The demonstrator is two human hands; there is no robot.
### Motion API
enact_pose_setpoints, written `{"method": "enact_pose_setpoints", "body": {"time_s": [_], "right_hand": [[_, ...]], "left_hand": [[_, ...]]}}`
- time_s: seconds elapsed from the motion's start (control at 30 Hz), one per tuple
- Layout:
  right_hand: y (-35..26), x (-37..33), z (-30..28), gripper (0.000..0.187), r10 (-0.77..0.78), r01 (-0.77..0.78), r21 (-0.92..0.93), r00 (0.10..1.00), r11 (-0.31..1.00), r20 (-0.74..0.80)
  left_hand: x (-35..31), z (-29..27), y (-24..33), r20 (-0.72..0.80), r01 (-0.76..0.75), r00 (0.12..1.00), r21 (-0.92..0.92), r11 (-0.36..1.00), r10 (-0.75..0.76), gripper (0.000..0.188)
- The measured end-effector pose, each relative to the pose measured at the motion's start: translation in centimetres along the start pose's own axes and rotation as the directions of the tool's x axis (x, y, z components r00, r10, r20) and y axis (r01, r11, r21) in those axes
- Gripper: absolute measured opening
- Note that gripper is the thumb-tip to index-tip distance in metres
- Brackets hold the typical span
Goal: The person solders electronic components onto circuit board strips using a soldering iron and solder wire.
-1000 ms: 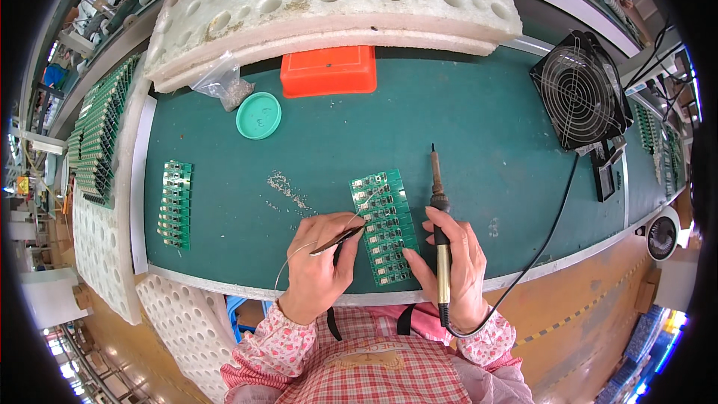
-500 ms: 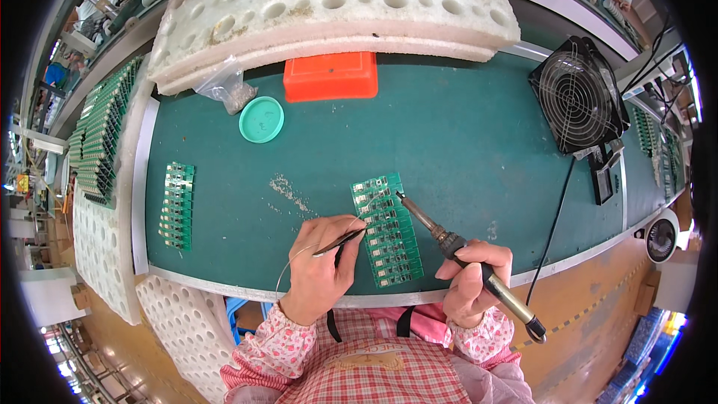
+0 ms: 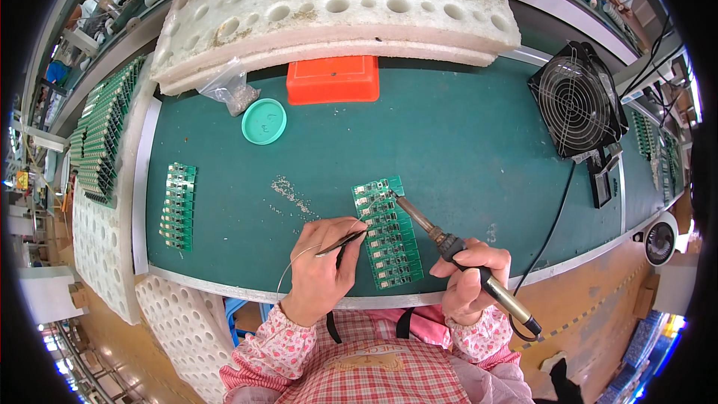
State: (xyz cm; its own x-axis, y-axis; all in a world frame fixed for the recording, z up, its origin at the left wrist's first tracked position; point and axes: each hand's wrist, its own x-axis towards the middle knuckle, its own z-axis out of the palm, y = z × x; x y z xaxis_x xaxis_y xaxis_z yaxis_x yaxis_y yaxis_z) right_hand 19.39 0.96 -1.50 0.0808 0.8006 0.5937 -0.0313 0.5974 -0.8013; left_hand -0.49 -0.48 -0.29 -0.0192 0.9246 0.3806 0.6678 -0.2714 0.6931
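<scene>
Green mat [image 3: 464,142]: fan [image 3: 580,101], orange box [image 3: 333,79].

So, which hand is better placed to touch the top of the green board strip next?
Right. The right hand holds the soldering iron, and its tip already sits at the top end of the board strip. The left hand holds tweezers beside the strip's middle.

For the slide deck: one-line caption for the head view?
Right hand touches soldering iron to green circuit panel; left hand feeds solder wire.
</scene>
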Motion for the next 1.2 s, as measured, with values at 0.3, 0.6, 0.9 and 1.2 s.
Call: {"method": "enact_pose_setpoints", "body": {"time_s": [0.3, 0.6, 0.9, 1.2], "right_hand": [[-0.1, 0.1, 0.1, 0.022, -0.003, 0.003, 0.01, 1.0, 1.0, 0.008], [-1.0, 0.5, -0.3, 0.013, 0.056, -0.054, -0.07, 0.998, 0.996, 0.025], [-1.4, 1.1, 0.0, 0.007, 0.185, -0.132, -0.252, 0.962, 0.959, 0.203], [-1.3, 1.1, 0.3, 0.004, 0.19, -0.111, -0.3, 0.95, 0.947, 0.248]], "left_hand": [[-0.1, 0.0, 0.1, -0.001, 0.013, 1.0, -0.008, 1.0, -0.013, 0.019], [-0.1, 0.0, 0.0, 0.002, 0.005, 1.0, -0.011, 1.0, -0.005, 0.019], [-0.1, -0.1, 0.1, 0.008, 0.023, 1.0, -0.007, 1.0, -0.023, 0.02], [-0.1, -0.1, 0.0, 0.002, 0.031, 1.0, -0.022, 0.999, -0.031, 0.022]]}}
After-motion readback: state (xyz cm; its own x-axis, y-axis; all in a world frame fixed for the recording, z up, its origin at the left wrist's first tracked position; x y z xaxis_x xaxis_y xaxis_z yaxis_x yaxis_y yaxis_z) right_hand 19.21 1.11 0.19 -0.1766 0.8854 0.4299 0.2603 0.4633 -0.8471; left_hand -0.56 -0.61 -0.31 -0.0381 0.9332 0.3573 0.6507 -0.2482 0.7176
